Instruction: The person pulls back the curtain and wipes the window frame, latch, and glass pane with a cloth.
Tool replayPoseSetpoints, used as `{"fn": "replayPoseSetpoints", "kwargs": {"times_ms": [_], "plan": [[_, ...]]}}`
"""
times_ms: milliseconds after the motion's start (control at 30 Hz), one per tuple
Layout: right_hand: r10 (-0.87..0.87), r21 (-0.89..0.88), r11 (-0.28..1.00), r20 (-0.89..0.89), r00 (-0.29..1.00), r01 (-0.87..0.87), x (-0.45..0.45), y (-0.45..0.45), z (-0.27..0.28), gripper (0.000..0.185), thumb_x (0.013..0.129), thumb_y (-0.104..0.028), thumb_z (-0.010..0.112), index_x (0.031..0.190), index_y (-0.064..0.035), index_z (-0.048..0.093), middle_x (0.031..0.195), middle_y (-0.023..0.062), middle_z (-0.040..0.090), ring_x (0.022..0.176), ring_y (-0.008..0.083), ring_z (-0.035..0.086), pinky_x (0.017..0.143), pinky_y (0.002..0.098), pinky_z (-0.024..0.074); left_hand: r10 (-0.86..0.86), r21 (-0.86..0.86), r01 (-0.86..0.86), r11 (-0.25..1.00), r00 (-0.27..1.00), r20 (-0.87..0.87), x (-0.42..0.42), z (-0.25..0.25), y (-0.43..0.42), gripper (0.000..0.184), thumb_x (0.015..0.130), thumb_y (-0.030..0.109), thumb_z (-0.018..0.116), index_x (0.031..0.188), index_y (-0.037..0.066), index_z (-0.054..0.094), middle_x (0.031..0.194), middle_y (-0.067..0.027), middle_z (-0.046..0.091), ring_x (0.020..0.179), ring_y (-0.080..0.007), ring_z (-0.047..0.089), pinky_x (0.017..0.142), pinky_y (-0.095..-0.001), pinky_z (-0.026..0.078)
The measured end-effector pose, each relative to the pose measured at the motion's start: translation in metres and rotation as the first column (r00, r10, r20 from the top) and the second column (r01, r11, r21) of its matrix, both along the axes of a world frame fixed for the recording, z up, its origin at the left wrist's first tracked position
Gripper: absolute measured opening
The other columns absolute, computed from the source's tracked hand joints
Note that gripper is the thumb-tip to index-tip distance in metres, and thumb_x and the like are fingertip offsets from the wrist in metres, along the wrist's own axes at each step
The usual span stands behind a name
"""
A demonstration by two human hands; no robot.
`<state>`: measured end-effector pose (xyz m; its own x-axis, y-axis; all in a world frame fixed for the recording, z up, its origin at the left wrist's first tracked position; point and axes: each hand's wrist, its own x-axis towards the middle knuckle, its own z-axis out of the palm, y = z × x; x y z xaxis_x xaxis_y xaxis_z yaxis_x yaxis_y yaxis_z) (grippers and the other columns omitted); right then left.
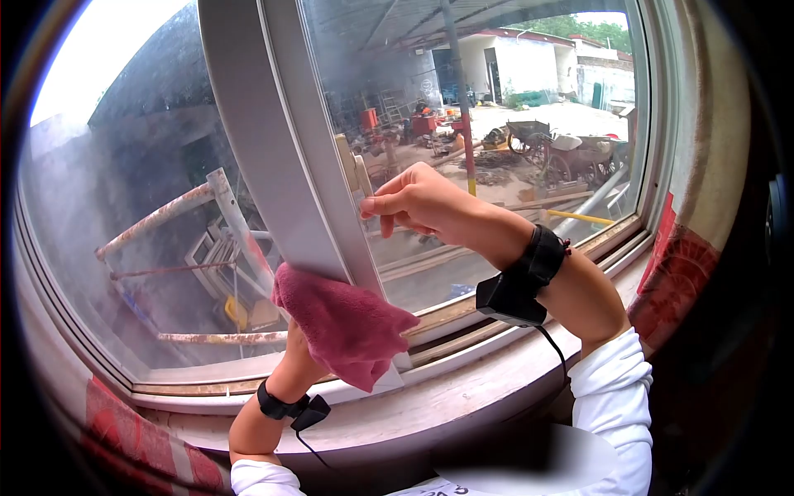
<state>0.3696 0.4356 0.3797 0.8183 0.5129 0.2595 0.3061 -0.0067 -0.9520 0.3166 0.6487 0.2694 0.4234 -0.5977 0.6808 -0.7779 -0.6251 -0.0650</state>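
A dusty-pink cloth [343, 326] drapes over my left hand [301, 351], which holds it against the lower part of the white window frame [310, 165]. The cloth hides the fingers of that hand. Higher up, my right hand [418, 202] is at the edge of the sliding sash, its fingers curled and the tips close together. Those fingertips are at the lower end of the window latch [361, 172]. Whether they grip it or only touch the frame beside it, I cannot tell.
Glass panes [149, 165] stand on both sides of the upright frame. Below runs a pale window sill [463, 364] beside the sliding track. Red patterned curtains [678, 273] hang at the edges. Black devices [510, 299] with cables are strapped to both wrists. Outside are carts and rusty metal bars.
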Motion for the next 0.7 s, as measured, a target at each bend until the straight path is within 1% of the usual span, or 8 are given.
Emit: {"fn": "replayPoseSetpoints", "kwargs": {"times_ms": [33, 100, 167, 300, 400, 533, 633, 700], "plan": [[-0.188, -0.121, 0.974, 0.057, 0.981, 0.193, 0.015, 0.004, -0.017, 0.017, 0.076, -0.014, 0.058, 0.078, 0.0027, 0.063, 0.056, 0.008, 0.057, 0.035, 0.004, 0.033, 0.033, 0.0187, 0.0243, 0.014, 0.031, -0.016, 0.999, 0.998, 0.057, 0.0, -0.002, 0.001, 0.045, 0.067, 0.031, 0.065, 0.106, 0.014, 0.05, 0.102, -0.0053, 0.051, 0.093, -0.022, 0.05, 0.08, -0.0338, 0.039], [-0.097, -0.213, 0.969, 0.136, 0.986, 0.125, 0.026, -0.003, -0.045, 0.017, 0.076, -0.013, 0.058, 0.079, 0.0021, 0.063, 0.056, 0.0068, 0.058, 0.036, 0.0046, 0.039, 0.034, 0.0179, 0.0288, 0.019, 0.076, -0.028, 0.997, 0.992, 0.122, -0.001, -0.001, 0.003, 0.045, 0.068, 0.031, 0.065, 0.106, 0.014, 0.05, 0.102, -0.0053, 0.051, 0.093, -0.022, 0.05, 0.08, -0.0338, 0.039], [0.039, -0.182, 0.983, 0.119, 0.992, -0.017, 0.007, -0.014, -0.031, 0.018, 0.076, -0.014, 0.059, 0.08, 0.0027, 0.063, 0.058, 0.0066, 0.058, 0.038, 0.0056, 0.046, 0.034, 0.0174, 0.0304, 0.018, -0.018, -0.018, 1.0, 1.0, -0.015, 0.002, 0.004, -0.001, 0.046, 0.06, 0.034, 0.069, 0.099, 0.013, 0.056, 0.098, -0.0061, 0.055, 0.092, -0.0249, 0.051, 0.08, -0.0361, 0.038], [-0.074, -0.201, 0.971, 0.261, 0.963, 0.129, 0.004, -0.022, -0.013, 0.024, 0.075, -0.019, 0.062, 0.08, 0.0039, 0.063, 0.059, 0.0075, 0.059, 0.038, 0.006, 0.047, 0.034, 0.0184, 0.0361, -0.035, -0.01, 0.035, 0.999, 0.999, -0.035, 0.016, -0.011, 0.007, 0.051, 0.058, 0.036, 0.071, 0.101, 0.013, 0.055, 0.098, -0.0053, 0.055, 0.091, -0.0235, 0.051, 0.081, -0.0346, 0.039], [-0.082, -0.188, 0.971, 0.312, 0.947, 0.146, 0.003, -0.018, -0.01, 0.025, 0.075, -0.021, 0.062, 0.08, 0.004, 0.063, 0.06, 0.0077, 0.059, 0.038, 0.0059, 0.047, 0.036, 0.0188, 0.0389, -0.092, -0.026, 0.089, 0.996, 0.981, -0.17, 0.019, -0.014, 0.009, 0.053, 0.057, 0.037, 0.072, 0.101, 0.013, 0.055, 0.099, -0.0049, 0.055, 0.091, -0.0226, 0.052, 0.082, -0.0345, 0.039], [-0.1, -0.135, 0.977, 0.395, 0.913, 0.165, 0.006, -0.013, -0.011, 0.027, 0.075, -0.022, 0.062, 0.081, 0.0041, 0.063, 0.061, 0.0079, 0.06, 0.039, 0.0057, 0.047, 0.035, 0.0187, 0.0389, -0.19, -0.076, 0.18, 0.981, 0.971, -0.147, 0.007, 0.008, -0.002, 0.053, 0.057, 0.036, 0.072, 0.103, 0.014, 0.054, 0.1, -0.0049, 0.055, 0.092, -0.0223, 0.052, 0.083, -0.0341, 0.038], [-0.119, -0.08, 0.984, 0.387, 0.914, 0.162, 0.009, -0.007, -0.007, 0.027, 0.076, -0.023, 0.061, 0.081, 0.004, 0.063, 0.061, 0.008, 0.06, 0.039, 0.0056, 0.047, 0.035, 0.0189, 0.0389, -0.22, -0.151, 0.186, 0.971, 0.941, -0.258, 0.01, 0.001, 0.002, 0.053, 0.06, 0.036, 0.07, 0.105, 0.015, 0.053, 0.101, -0.0042, 0.054, 0.095, -0.0224, 0.05, 0.085, -0.0342, 0.036], [-0.126, -0.057, 0.985, 0.406, 0.905, 0.162, 0.012, -0.002, -0.006, 0.026, 0.076, -0.022, 0.061, 0.081, 0.0036, 0.063, 0.061, 0.0079, 0.06, 0.039, 0.0056, 0.047, 0.035, 0.0191, 0.039, -0.093, 0.026, 0.098, 0.995, 0.983, -0.16, 0.011, -0.004, 0.006, 0.051, 0.063, 0.036, 0.067, 0.107, 0.016, 0.051, 0.104, -0.0035, 0.053, 0.097, -0.0226, 0.048, 0.086, -0.0343, 0.035]]}}
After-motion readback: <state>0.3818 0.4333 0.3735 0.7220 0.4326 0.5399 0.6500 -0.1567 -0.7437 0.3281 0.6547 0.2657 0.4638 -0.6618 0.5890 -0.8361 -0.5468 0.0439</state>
